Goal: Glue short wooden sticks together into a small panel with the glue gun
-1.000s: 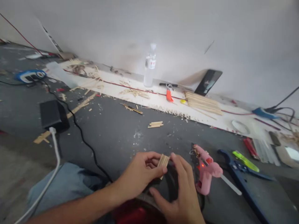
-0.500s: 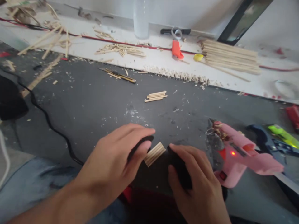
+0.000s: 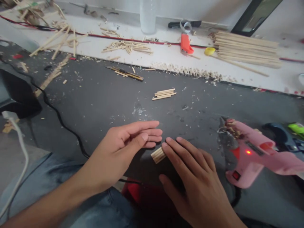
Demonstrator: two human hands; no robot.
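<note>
A small flat bundle of short wooden sticks (image 3: 158, 155) lies on the dark tabletop near its front edge. My right hand (image 3: 192, 167) is spread palm down, its fingertips resting on or just over the bundle's right end. To the left of the bundle is my left hand (image 3: 128, 145), fingers extended and palm turned inward, holding nothing. Beyond both hands lies a row of loose short sticks (image 3: 164, 94). At the right rests a pink glue gun (image 3: 251, 158) with a lit red light.
A craft knife (image 3: 125, 73) lies toward the back. Behind it, a white ledge holds cut stick pieces (image 3: 128, 47), a clear bottle (image 3: 147, 17), an orange part (image 3: 186, 44) and long sticks (image 3: 245, 49). A black cable (image 3: 59, 117) crosses the left side.
My left hand has straightened its fingers. My right hand has moved left and flattened, now covering the bundle's right end. The whole view has shifted slightly.
</note>
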